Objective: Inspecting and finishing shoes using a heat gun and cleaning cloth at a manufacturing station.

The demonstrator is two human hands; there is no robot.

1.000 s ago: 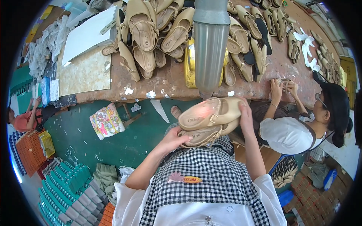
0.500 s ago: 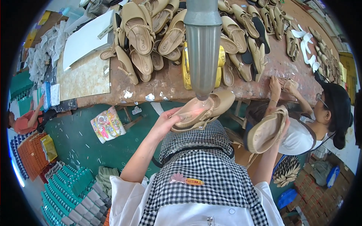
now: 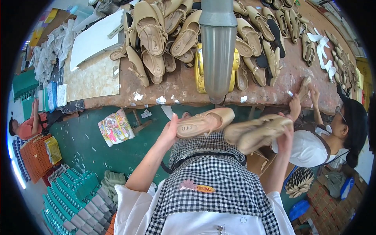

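Note:
My left hand (image 3: 169,132) is closed on the heel end of a beige slip-on shoe (image 3: 203,124), its insole turned up and toe pointing right. A braided strap crosses the shoe's opening. My right hand (image 3: 286,135) grips a second beige shoe (image 3: 252,135), smeared by motion, its toe end pointing left towards the first. Both shoes are held above my checked apron (image 3: 207,176). Just beyond them, a grey tube with a tapered tip (image 3: 217,66) hangs down in front of a yellow machine body (image 3: 198,76), apart from the shoes.
Many beige shoes (image 3: 152,39) lie heaped on the worn brown table (image 3: 172,88). A co-worker (image 3: 313,141) at the right handles a shoe there; another person (image 3: 27,125) sits far left. A patterned stool (image 3: 115,127) and teal stacked pieces (image 3: 70,192) stand on the green floor.
My left hand has brought its shoe out from under the tube's tip, towards me. My right hand has swung its shoe leftward and turned it. The co-worker's hands have shifted, raising a shoe.

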